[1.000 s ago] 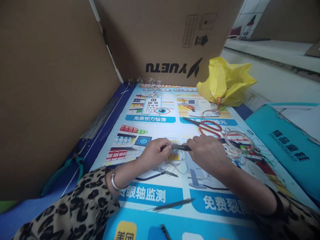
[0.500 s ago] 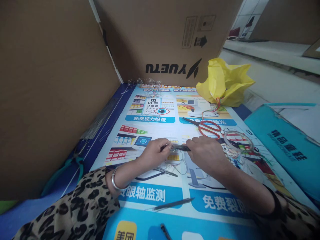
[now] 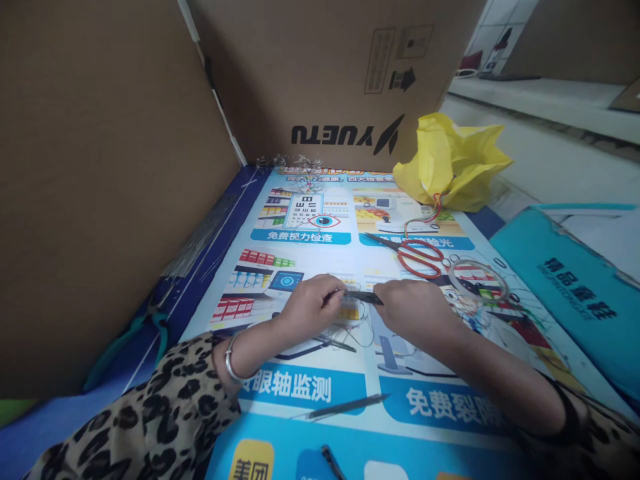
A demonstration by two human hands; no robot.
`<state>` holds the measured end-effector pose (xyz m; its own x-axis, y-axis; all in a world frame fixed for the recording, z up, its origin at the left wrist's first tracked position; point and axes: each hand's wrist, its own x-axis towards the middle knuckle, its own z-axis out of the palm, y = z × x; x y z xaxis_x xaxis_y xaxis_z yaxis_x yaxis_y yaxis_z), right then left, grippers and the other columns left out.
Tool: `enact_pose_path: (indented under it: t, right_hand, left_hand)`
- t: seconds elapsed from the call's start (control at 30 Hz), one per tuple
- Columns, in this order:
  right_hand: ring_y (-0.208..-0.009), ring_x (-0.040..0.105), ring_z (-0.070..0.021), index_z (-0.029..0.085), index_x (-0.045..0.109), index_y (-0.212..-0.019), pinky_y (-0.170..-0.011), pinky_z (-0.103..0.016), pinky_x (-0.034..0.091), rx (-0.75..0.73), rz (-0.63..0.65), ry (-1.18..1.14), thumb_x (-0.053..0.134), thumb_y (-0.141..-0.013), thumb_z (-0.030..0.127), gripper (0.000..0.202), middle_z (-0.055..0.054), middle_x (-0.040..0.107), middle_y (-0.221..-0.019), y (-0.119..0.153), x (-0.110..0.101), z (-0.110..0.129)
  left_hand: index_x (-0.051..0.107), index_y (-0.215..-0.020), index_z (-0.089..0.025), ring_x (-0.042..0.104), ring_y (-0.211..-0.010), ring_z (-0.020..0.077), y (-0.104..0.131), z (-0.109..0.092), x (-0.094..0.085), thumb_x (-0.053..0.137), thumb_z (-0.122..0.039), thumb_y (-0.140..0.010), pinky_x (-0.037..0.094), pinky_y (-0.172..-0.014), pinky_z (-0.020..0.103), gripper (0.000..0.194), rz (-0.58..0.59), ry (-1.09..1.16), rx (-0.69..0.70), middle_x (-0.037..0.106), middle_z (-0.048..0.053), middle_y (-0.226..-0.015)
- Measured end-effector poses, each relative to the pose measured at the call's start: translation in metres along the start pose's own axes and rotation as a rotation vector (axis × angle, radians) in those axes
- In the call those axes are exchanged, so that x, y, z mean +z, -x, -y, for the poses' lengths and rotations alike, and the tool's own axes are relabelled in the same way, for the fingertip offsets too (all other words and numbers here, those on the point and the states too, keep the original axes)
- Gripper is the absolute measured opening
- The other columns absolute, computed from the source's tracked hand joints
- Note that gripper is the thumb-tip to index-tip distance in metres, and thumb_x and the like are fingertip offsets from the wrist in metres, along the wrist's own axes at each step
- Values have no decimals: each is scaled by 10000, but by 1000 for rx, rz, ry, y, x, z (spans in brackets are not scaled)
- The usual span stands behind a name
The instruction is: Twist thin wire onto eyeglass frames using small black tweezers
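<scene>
My left hand [image 3: 313, 305] is closed in a pinch on thin wire, its fingertips close together near the middle of the printed sheet. Fine loops of the wire [image 3: 357, 331] hang below those fingers. My right hand [image 3: 417, 308] is wrapped round dark, narrow-jawed pliers [image 3: 364, 297]; the handles are hidden in the fist. The jaws point left and meet the wire at my left fingertips. Just beyond the right hand lie scissors [image 3: 420, 259] with red handles. Several thin dark strips or wires [image 3: 347, 407] lie on the sheet nearer to me.
Cardboard walls [image 3: 340, 80] enclose the left and back. A yellow bag [image 3: 453, 163] stands at back right, near a clear ring-shaped coil [image 3: 477, 280]. A teal box [image 3: 575, 287] lies at right. Teal-handled pliers [image 3: 125, 340] rest at left. Wire pieces [image 3: 307, 173] sit at the back.
My right hand has rolled slightly, its knuckles turning over the pliers, and its forearm has shifted a little. My left hand stays almost in place, still pinching the wire.
</scene>
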<state>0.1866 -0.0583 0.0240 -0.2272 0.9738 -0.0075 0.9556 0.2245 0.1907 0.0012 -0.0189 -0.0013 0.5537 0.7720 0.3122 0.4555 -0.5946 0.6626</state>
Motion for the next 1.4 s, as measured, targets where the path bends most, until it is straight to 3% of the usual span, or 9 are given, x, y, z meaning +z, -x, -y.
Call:
enact_pose_path:
  t: [0.23,0.53,0.77,0.97,1.07,1.2,1.3,1.4]
  right_hand:
    - [-641,615,-200,187,653,-788,-519,-260,318,-5,159,-41,404,-824,362,306,-102,673,-721,-1,-8,-1]
    - [-678,604,-205,161,678,-819,-512,-251,286,-71,256,-159,342,-834,474,459,-117,678,-753,-3,-5,-8]
    - [-541,520,-118,156,650,-664,-503,-219,287,-89,474,-459,408,-804,391,365,-41,623,-604,-7,-19,-12]
    - [-503,497,-102,149,608,-586,-504,-210,313,-93,586,-658,406,-795,413,393,-21,583,-546,-9,-18,-16]
    - [-558,528,-120,150,627,-656,-514,-217,309,-99,515,-574,379,-810,450,418,-44,622,-625,-8,-13,-14]
    - [-693,586,-190,173,644,-810,-541,-246,306,-16,258,-252,339,-831,469,426,-93,665,-778,-4,-5,-10]
    - [-684,593,-198,202,629,-816,-532,-253,289,-3,145,-117,371,-824,362,304,-72,664,-778,0,-1,-8]
    - [-665,583,-193,199,609,-777,-516,-259,243,-9,26,-30,408,-790,264,211,-59,649,-746,1,-1,-8]
  left_hand:
    - [579,-776,-162,548,-719,133,2,0,1,412,-114,-787,417,-656,247,175,14,-113,105,606,36,-745]
    - [569,-861,-149,554,-745,143,5,5,0,400,-102,-785,425,-643,243,192,50,-219,259,598,50,-781]
    - [565,-850,-139,554,-728,148,5,4,-2,385,-114,-801,421,-631,247,188,74,-261,314,596,62,-775]
    - [569,-897,-146,553,-743,141,5,5,-1,386,-122,-812,429,-647,246,203,51,-211,323,600,56,-786]
    - [577,-894,-145,553,-754,138,3,6,1,398,-114,-808,434,-665,249,201,28,-135,277,605,52,-785]
    - [594,-852,-155,563,-743,124,-2,8,-1,421,-148,-822,435,-673,243,176,50,44,62,614,33,-769]
    - [596,-863,-153,563,-651,105,-5,9,-3,431,-198,-832,436,-630,228,174,120,185,-112,604,10,-698]
    - [593,-883,-143,549,-566,91,-6,8,-5,433,-227,-834,433,-585,218,187,183,279,-199,584,-8,-633]
